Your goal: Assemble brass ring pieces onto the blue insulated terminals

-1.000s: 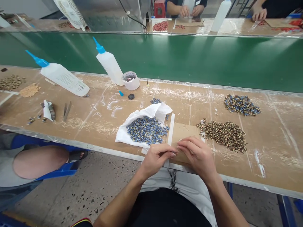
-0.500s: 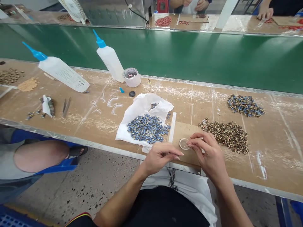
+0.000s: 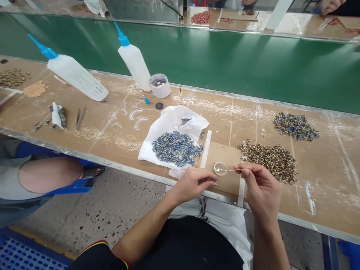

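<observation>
My right hand (image 3: 261,187) pinches a toothpick (image 3: 234,170), its far tip inside a small clear round dish (image 3: 219,173) with a whitish blob in it. My left hand (image 3: 194,183) is closed in a pinch just left of the dish; a tiny bluish part (image 3: 214,180) shows at its fingertips. Beyond that hand, a heap of small blue-and-yellow parts (image 3: 177,148) lies on white paper (image 3: 150,132). Near my right hand sits a pile of dark brown and cream parts (image 3: 271,159). The dish rests on a cardboard piece (image 3: 221,150).
Two white bottles with blue nozzles (image 3: 77,77) (image 3: 135,63) and a tape roll (image 3: 160,86) stand farther back. Tweezers (image 3: 80,118) lie left. Another blue-and-brown pile (image 3: 296,126) is at right. Behind runs a green belt (image 3: 210,56). A seated person's knee (image 3: 52,174) shows at left.
My right hand has moved right, away from over the dish, and the toothpick now shows clearly with its tip in the dish. My left hand stays nearly in place. The view has shifted slightly.
</observation>
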Demonstrator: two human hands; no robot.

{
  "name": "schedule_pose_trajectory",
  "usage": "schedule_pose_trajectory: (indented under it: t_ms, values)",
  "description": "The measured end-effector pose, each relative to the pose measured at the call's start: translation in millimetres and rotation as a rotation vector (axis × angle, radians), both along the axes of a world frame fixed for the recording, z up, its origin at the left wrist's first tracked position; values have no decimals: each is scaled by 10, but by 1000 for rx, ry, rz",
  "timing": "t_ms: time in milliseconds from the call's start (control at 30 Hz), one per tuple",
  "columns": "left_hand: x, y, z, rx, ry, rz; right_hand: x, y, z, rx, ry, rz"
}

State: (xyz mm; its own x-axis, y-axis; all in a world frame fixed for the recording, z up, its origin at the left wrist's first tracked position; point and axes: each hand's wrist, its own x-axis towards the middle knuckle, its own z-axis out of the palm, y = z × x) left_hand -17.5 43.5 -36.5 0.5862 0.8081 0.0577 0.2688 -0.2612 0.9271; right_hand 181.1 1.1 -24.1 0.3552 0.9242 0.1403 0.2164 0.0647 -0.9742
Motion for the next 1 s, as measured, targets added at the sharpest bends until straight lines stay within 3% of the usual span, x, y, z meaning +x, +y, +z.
schedule_pose_trajectory:
  t_ms: [133, 300, 1000]
  values:
    - [13, 16, -9, 3, 17, 4, -37, -98, 88, 31, -72, 71]
    - [22, 17, -26, -5, 12, -1, -43, -119, 50, -5, -193, 145]
    - [33, 13, -57, 52, 1, -34, -110, -143, 56, -4, -399, 184]
